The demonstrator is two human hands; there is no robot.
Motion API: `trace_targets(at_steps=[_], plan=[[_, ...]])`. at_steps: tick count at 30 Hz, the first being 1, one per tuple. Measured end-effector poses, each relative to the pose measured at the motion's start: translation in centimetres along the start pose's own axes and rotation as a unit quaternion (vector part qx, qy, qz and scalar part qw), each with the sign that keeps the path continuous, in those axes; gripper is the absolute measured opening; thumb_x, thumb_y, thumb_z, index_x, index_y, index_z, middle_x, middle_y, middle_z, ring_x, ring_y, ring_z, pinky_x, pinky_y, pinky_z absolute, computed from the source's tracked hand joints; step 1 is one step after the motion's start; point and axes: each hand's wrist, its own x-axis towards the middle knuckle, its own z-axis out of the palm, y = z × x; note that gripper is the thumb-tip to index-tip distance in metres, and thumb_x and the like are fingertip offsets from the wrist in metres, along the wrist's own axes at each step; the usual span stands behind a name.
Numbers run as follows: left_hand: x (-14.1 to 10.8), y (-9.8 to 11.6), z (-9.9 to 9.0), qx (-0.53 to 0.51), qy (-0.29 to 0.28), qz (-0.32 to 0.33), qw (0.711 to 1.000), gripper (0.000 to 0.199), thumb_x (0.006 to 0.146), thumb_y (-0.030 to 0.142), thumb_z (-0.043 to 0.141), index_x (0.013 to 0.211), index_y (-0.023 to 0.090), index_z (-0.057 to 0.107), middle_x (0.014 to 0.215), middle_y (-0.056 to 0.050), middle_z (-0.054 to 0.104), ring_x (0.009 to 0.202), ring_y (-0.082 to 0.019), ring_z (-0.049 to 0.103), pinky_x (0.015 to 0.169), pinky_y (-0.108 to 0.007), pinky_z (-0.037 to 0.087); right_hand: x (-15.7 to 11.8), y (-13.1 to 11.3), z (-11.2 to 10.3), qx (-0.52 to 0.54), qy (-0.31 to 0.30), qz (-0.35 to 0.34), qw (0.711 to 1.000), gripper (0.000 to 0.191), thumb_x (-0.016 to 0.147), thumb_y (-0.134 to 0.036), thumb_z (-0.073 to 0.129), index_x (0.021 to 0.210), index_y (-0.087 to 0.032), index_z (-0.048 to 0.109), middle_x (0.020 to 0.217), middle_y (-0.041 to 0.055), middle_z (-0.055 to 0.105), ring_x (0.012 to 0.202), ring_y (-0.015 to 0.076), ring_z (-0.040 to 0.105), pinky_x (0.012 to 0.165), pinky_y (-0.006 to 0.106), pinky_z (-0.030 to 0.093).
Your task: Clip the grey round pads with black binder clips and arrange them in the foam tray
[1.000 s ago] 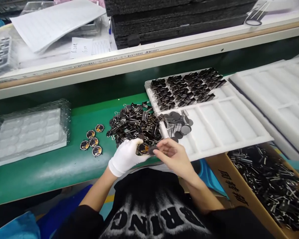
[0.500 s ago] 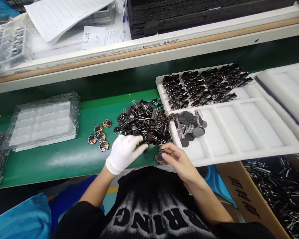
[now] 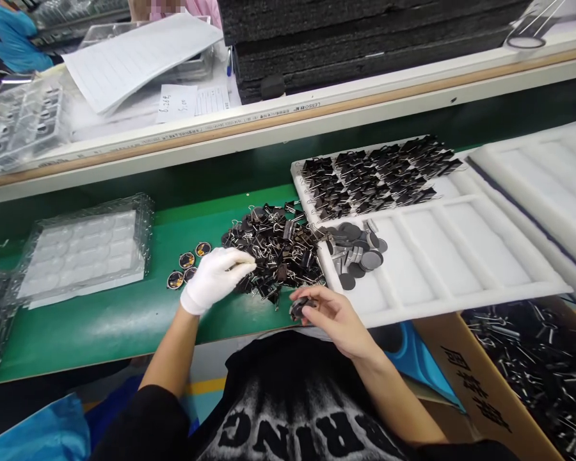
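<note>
My left hand (image 3: 216, 275), in a white glove, is at the left edge of a heap of black binder clips (image 3: 281, 246). Its thumb and fingertips are pinched together; whatever they hold is hidden or too small to name. My right hand (image 3: 333, 317), bare, grips a dark round disc (image 3: 299, 310) between thumb and fingers, in front of the heap. Round pieces with an orange and black picture (image 3: 187, 259) lie left of the glove, which partly covers some of them. Grey discs (image 3: 358, 250) are piled on the near left part of a white foam tray (image 3: 427, 298).
Rows of binder clips (image 3: 374, 176) fill the tray's far side. Stacked clear plastic trays (image 3: 89, 246) stand at left on the green table (image 3: 125, 314). A shelf edge (image 3: 269, 118) runs across the back. A cardboard box (image 3: 480, 378) of clips stands at lower right.
My left hand has moved left, and its fingers have closed from spread to pinched. My right hand still holds the disc, which has tilted. The camera view has shifted slightly.
</note>
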Motion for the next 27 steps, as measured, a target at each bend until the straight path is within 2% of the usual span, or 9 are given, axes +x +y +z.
trace_targets(at_steps=[3,5,9,12,15,19,21,23,27], plan=[[-1.1,1.6,0.7,-0.118,0.094,-0.096,0.984,0.019,0.094,0.037,0.063,0.088,0.023,0.074,0.078,0.001,0.077,0.06,-0.013,0.067,0.061,-0.027,0.054,0.9,-0.2,1.4,-0.021,-0.021,-0.052,0.998,0.018,0.089,-0.036,0.074,0.102,-0.024,0.072,0.147,0.0124,0.058,0.103,0.0198,0.07,0.079,0.032,0.06],[-2.0,3.1,1.4,-0.161,0.102,-0.115,0.975,0.018,0.095,0.034,0.061,0.09,0.022,0.074,0.071,0.002,0.075,0.05,-0.011,0.062,0.054,-0.026,0.052,1.7,-0.4,2.3,-0.039,-0.026,-0.073,0.996,0.017,0.09,-0.035,0.073,0.103,-0.024,0.074,0.155,0.0121,0.05,0.106,0.0205,0.07,0.085,0.034,0.059],[-3.0,4.9,1.3,-0.076,0.073,-0.011,0.994,0.018,0.092,0.029,0.059,0.08,0.022,0.072,0.067,0.002,0.071,0.057,-0.012,0.062,0.059,-0.026,0.048,2.5,-1.0,2.7,-0.068,-0.029,-0.087,0.994,0.018,0.088,-0.037,0.075,0.101,-0.024,0.076,0.116,0.0096,0.073,0.097,0.0203,0.071,0.084,0.033,0.058],[-3.1,4.6,0.4,0.009,-0.013,0.008,1.0,0.03,0.075,0.044,0.071,0.062,0.021,0.056,0.053,0.005,0.055,0.047,-0.01,0.046,0.05,-0.026,0.034,2.5,-1.7,1.8,-0.099,-0.089,-0.082,0.988,0.014,0.088,-0.032,0.075,0.099,-0.024,0.077,0.1,0.0064,0.074,0.09,0.0186,0.07,0.08,0.032,0.057],[-2.8,4.4,0.0,0.012,-0.126,-0.005,0.992,0.047,0.064,0.052,0.075,0.056,0.021,0.04,0.048,0.008,0.038,0.045,-0.007,0.031,0.048,-0.026,0.023,2.6,-2.4,0.8,-0.139,-0.148,-0.082,0.976,0.011,0.088,-0.027,0.075,0.098,-0.023,0.078,0.094,0.0047,0.074,0.082,0.0157,0.067,0.072,0.027,0.054],[-2.4,5.1,0.1,-0.001,-0.159,-0.015,0.987,0.048,0.068,0.049,0.069,0.056,0.021,0.032,0.047,0.009,0.029,0.045,-0.007,0.022,0.048,-0.026,0.018,2.6,-2.9,0.3,-0.168,-0.19,-0.071,0.965,0.012,0.088,-0.024,0.074,0.099,-0.023,0.078,0.089,0.0032,0.072,0.076,0.0136,0.065,0.069,0.026,0.052],[-2.4,5.3,0.2,0.003,-0.149,-0.033,0.988,0.044,0.072,0.044,0.065,0.056,0.021,0.03,0.047,0.008,0.028,0.046,-0.007,0.022,0.049,-0.026,0.019,2.6,-2.8,0.4,-0.141,-0.16,-0.056,0.975,0.012,0.086,-0.025,0.076,0.098,-0.023,0.078,0.101,0.0055,0.073,0.079,0.014,0.065,0.069,0.026,0.053],[-2.4,5.3,0.0,-0.003,-0.133,-0.06,0.989,0.04,0.077,0.04,0.06,0.056,0.021,0.031,0.048,0.008,0.028,0.047,-0.007,0.024,0.051,-0.025,0.02,2.5,-2.7,0.7,-0.079,-0.075,-0.038,0.993,0.014,0.084,-0.03,0.079,0.097,-0.023,0.077,0.11,0.007,0.072,0.076,0.0137,0.066,0.066,0.027,0.054],[-2.5,5.3,-0.4,-0.061,-0.159,-0.125,0.977,0.038,0.082,0.04,0.056,0.058,0.021,0.034,0.05,0.008,0.03,0.049,-0.007,0.025,0.051,-0.023,0.023,2.8,-1.8,1.5,0.048,0.096,0.013,0.994,0.027,0.079,-0.04,0.084,0.098,-0.023,0.075,0.088,0.003,0.073,0.063,0.013,0.063,0.053,0.025,0.05]])
